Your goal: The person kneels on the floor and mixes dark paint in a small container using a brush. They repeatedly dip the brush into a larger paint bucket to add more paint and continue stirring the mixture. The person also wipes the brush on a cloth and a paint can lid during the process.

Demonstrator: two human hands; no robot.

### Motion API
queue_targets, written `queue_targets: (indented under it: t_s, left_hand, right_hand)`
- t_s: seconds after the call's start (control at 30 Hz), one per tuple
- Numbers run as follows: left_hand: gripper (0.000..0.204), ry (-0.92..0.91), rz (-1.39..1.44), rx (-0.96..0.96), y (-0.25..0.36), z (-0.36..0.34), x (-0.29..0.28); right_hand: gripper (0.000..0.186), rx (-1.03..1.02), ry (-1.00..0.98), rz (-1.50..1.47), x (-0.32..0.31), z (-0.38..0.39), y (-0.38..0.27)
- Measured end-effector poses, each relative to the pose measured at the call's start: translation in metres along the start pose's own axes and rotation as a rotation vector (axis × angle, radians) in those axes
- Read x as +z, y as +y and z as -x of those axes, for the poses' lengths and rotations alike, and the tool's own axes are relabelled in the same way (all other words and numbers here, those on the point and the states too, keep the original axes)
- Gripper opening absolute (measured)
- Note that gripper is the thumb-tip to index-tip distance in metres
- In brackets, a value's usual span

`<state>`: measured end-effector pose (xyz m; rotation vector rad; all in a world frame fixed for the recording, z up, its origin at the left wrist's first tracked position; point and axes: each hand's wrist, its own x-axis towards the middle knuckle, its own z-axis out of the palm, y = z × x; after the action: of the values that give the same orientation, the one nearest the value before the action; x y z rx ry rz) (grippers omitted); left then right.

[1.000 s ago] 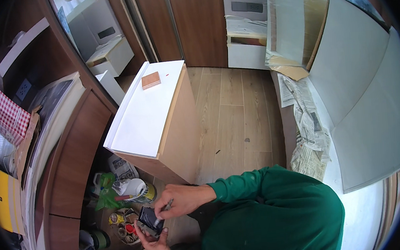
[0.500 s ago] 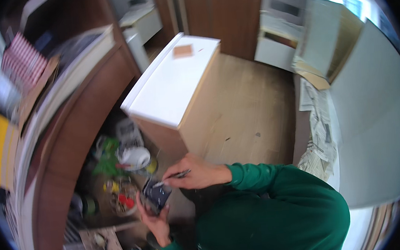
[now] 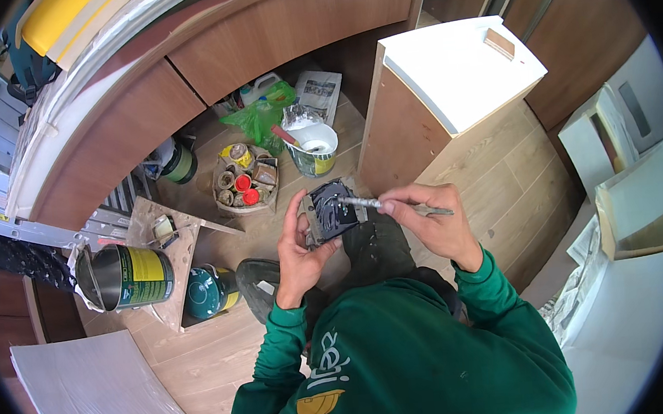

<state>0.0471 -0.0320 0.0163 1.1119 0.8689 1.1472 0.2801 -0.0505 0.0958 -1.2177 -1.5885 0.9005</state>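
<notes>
My left hand [image 3: 300,252] grips a small squarish paint tray [image 3: 332,216] from its left side and underneath. Dark blue-grey wet paint with pale streaks coats its inside, and its edges are crusted. A slim, paint-stained brush [image 3: 362,202] is pinched in the fingers of my right hand [image 3: 431,218]. Its tip lies over the painted surface, near the middle of the tray; whether it touches is hard to tell. The brush's rear end sticks out to the right, past my fingers. Both hands are in front of my chest, above my knee.
Ahead stand a white-topped cabinet [image 3: 458,80] and a white paint bucket [image 3: 314,150]. A box of small jars [image 3: 245,181] sits left of it, near a green plastic bag [image 3: 262,119]. An open can [image 3: 130,276] lies on a wooden board; a lidded can [image 3: 207,292] stands beside it.
My view has swung left and down, bringing the cans and more floor into sight. My hands keep hold of the tray and brush; the brush now lies across the tray, its tip farther in.
</notes>
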Motion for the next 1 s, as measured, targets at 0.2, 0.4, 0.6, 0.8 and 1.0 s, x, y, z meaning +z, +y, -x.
queue_targets:
  t_s: [0.2,0.4,0.6,0.8,1.0]
  left_hand:
    - [0.105,0.017,-0.039,0.017,-0.001,-0.001,0.0]
    - [0.103,-0.003,-0.108,0.075,0.0,-0.004,0.006]
    - [0.106,0.011,-0.06,0.035,-0.002,-0.006,0.005]
    - [0.103,0.06,-0.102,0.123,-0.003,-0.009,0.006]
    - [0.103,0.158,-0.139,0.118,-0.005,-0.003,0.002]
  right_hand:
    - [0.012,0.001,-0.059,0.027,0.0,0.002,0.001]
    - [0.012,0.017,-0.058,-0.022,0.0,0.013,0.0]
    - [0.016,0.095,0.103,-0.371,-0.017,0.023,0.006]
    - [0.019,0.169,0.106,-0.357,-0.019,0.025,0.007]
    - [0.02,0.182,0.048,-0.327,0.0,0.029,0.014]
